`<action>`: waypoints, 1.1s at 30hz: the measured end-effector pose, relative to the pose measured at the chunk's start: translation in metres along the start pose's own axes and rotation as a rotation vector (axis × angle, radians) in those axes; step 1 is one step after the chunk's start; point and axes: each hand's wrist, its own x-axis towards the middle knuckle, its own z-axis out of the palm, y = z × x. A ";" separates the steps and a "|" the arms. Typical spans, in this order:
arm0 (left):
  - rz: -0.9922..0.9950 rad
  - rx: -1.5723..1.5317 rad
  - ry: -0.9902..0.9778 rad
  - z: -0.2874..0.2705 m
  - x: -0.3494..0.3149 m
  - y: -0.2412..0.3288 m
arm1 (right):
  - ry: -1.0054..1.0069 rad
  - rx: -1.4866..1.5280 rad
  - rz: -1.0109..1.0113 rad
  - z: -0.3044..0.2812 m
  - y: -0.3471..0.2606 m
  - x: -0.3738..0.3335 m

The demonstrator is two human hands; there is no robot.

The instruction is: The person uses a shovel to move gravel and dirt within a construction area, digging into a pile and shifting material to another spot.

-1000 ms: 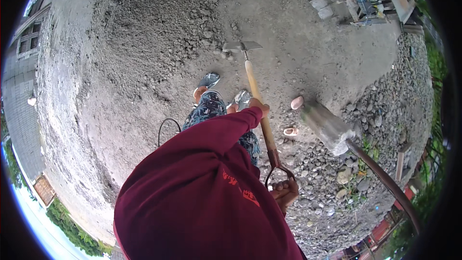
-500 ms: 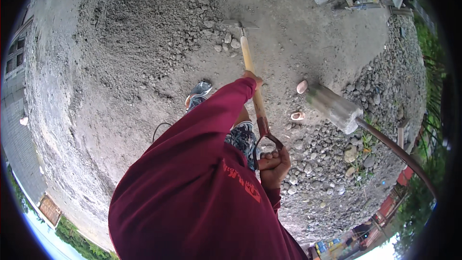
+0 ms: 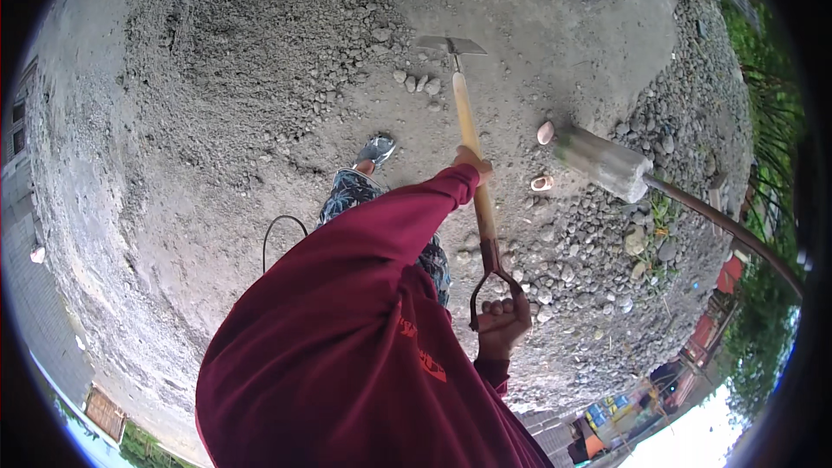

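A shovel [image 3: 467, 117] with a pale wooden shaft stretches away from me. My left hand [image 3: 472, 164] wraps around the middle of its shaft, arm crossing in front of my body. My right hand [image 3: 504, 325], nearer to me, is closed on the dark metal D-shaped handle [image 3: 485, 282]. At the far end, the wide metal blade [image 3: 454, 45] is on or just over the grey ground; contact cannot be told. It carries no visible load. Just nearer and left of it lie several loose stones [image 3: 422, 83].
Grey gravel [image 3: 260, 43] spreads to the far left. At right lie a concrete post [image 3: 602, 163] with a brown bar [image 3: 728, 225] from its end, a pinkish stone [image 3: 545, 133] and rubble [image 3: 598, 269]. My shod foot [image 3: 376, 149] stands left of the shaft. A wire loop [image 3: 276, 230] lies left.
The shovel, with both hands still on it, has shifted to the right. Its blade has moved away from the loose stones, and more of my patterned trouser leg shows.
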 end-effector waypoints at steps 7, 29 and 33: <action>-0.103 0.227 -0.091 -0.029 0.046 -0.072 | -0.018 0.110 0.118 0.001 0.090 -0.002; -0.454 -0.123 -0.637 0.041 -0.354 -0.341 | 0.208 -0.241 -0.564 -0.232 0.110 -0.299; -0.340 -0.044 -0.555 -0.001 -0.316 -0.341 | 0.069 -0.089 -0.523 -0.231 0.142 -0.293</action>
